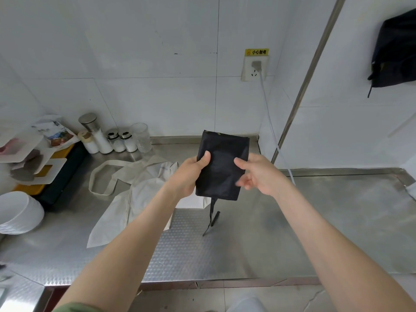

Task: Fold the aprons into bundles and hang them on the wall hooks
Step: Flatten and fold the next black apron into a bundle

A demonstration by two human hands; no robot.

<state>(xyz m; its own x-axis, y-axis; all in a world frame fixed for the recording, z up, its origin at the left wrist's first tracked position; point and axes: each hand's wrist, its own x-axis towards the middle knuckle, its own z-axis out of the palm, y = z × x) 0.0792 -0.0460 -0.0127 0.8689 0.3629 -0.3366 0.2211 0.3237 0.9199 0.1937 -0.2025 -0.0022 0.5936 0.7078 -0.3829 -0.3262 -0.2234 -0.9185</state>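
A yellow sign (pixel 256 52) reading 小心触电 is showing above the fingertips. The left hand (pixel 189 174) is gripping one folded black apron bundle (pixel 222 165), thumb in front. The right hand (pixel 261 174) is thumbing its right edge, with the fingers too blurred to judge any grasp. A second black bundle (pixel 396 52) is hanging up to the right of the right fingers. One white apron (pixel 139 188) is lying left of the left fingers.
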